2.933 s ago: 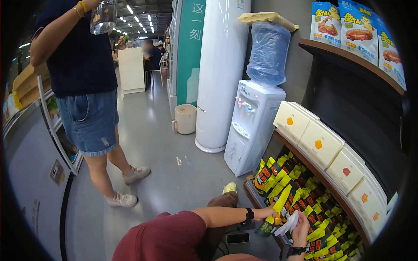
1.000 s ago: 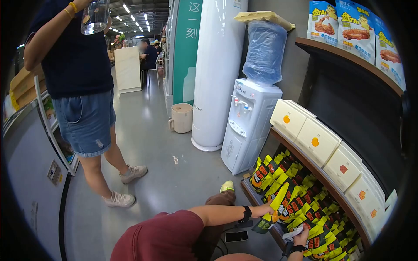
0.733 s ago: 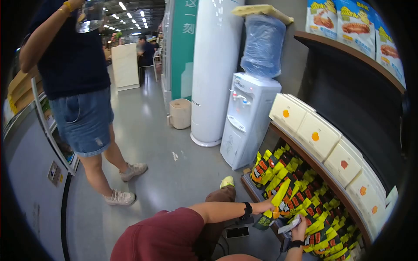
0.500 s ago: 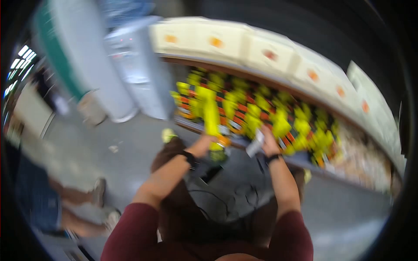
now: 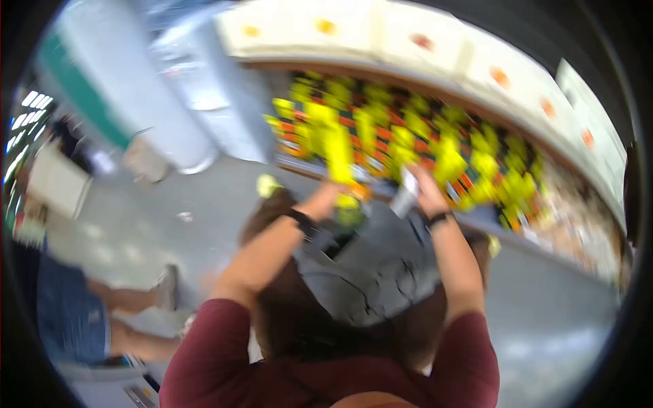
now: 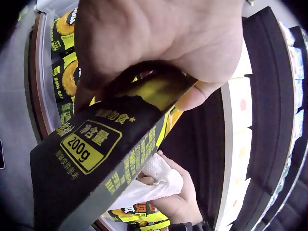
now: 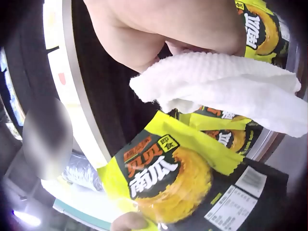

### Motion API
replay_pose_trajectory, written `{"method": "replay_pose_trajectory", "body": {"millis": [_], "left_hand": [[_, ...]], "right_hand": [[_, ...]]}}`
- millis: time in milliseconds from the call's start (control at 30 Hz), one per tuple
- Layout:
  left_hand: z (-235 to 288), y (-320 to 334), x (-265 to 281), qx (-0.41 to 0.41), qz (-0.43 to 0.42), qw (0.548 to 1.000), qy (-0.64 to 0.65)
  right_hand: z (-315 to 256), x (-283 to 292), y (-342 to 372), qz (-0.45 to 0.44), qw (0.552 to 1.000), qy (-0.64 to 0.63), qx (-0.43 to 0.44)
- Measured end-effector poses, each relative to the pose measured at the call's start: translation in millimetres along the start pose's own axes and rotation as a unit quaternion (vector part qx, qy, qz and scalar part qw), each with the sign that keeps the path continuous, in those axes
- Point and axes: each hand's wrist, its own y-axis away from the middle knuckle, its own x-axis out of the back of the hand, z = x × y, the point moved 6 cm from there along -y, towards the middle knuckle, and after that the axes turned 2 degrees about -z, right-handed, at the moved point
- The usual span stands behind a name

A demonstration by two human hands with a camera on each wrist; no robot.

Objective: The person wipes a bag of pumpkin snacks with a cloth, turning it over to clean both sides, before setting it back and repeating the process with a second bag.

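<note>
My left hand (image 5: 326, 198) grips a black and yellow pumpkin snack bag (image 7: 168, 178) by its side, fingers on one face and thumb on the other. The left wrist view shows the bag's side panel (image 6: 86, 144), printed 200g, close under the palm. My right hand (image 5: 428, 194) holds a bunched white textured cloth (image 7: 216, 86) between thumb and fingers. In the right wrist view the cloth hangs just above the bag, apart from it. More bags of the same kind (image 5: 401, 139) stand in rows on the low shelf right beyond both hands.
Cream boxes (image 5: 422, 44) line the shelf above the bags. Pale packs (image 5: 578, 217) fill the shelf's right end. A dark phone (image 5: 338, 245) and thin black cables (image 5: 405, 275) lie on the floor between my knees. A water dispenser (image 5: 211, 95) stands at left; another person's legs (image 5: 136, 313) are lower left.
My head has turned toward the shelf, bringing the bag rows to the middle; the view is blurred. Since the oldest frame the cloth has moved away from the bag. Both hands keep their holds.
</note>
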Motion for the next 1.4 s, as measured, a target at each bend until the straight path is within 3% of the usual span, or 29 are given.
{"method": "replay_pose_trajectory", "body": {"millis": [33, 67, 100, 133, 167, 200, 233, 300, 400, 500, 600, 800, 1000, 1400], "left_hand": [[5.6, 0.2, 1.7, -0.093, 0.019, 0.993, -0.072], [9.0, -1.3, 0.3, -0.134, -0.016, 0.984, -0.118], [3.4, -0.3, 0.4, -0.07, -0.033, 0.996, -0.052], [4.8, 0.3, -6.4, -0.123, -0.081, 0.988, -0.037], [1.5, -5.7, -2.4, -0.101, -0.084, 0.991, -0.036], [-3.6, -16.6, 19.6, -0.241, -0.087, 0.89, -0.377], [-13.3, -26.9, 32.6, -0.203, 0.057, 0.973, -0.095], [-12.3, -29.1, 30.3, -0.124, 0.035, 0.989, -0.069], [-2.9, -11.7, 15.2, -0.042, 0.015, 0.995, -0.086], [-3.0, -14.5, 17.2, -0.091, 0.067, 0.984, -0.141], [1.2, -10.8, 10.3, -0.074, 0.021, 0.985, -0.157], [4.5, -1.6, -2.3, -0.078, 0.006, 0.983, -0.167], [-8.9, -18.0, 19.5, -0.104, 0.04, 0.983, -0.143], [-8.9, 1.0, -0.6, -0.068, 0.005, 0.994, -0.089]], "right_hand": [[4.6, -17.3, 1.0, -0.03, 0.999, -0.009, -0.019], [6.5, -26.5, 0.0, -0.053, 0.998, 0.008, -0.017], [5.8, -30.2, 3.8, -0.039, 0.997, 0.045, -0.038], [0.2, -47.0, 17.1, -0.037, 0.998, 0.021, -0.036], [-0.7, -57.2, 15.0, -0.066, 0.997, 0.005, -0.031], [5.1, -57.4, 6.1, -0.107, 0.994, -0.012, -0.025], [-13.4, -100.9, 35.3, -0.099, 0.991, -0.071, -0.06], [-14.5, -89.3, 18.4, -0.079, 0.996, 0.028, -0.008], [-11.3, -77.2, 2.9, -0.043, 0.999, 0.018, 0.006], [-8.1, -71.4, -3.1, -0.035, 0.999, -0.003, 0.022], [-7.5, -68.0, -1.5, 0.018, 1.0, -0.016, 0.017], [5.6, -55.7, -7.3, -0.007, 0.999, -0.032, 0.005], [37.1, -50.7, -10.1, -0.013, 0.999, -0.02, -0.04], [-1.8, -85.6, 22.7, -0.026, 0.999, -0.041, -0.02]]}}
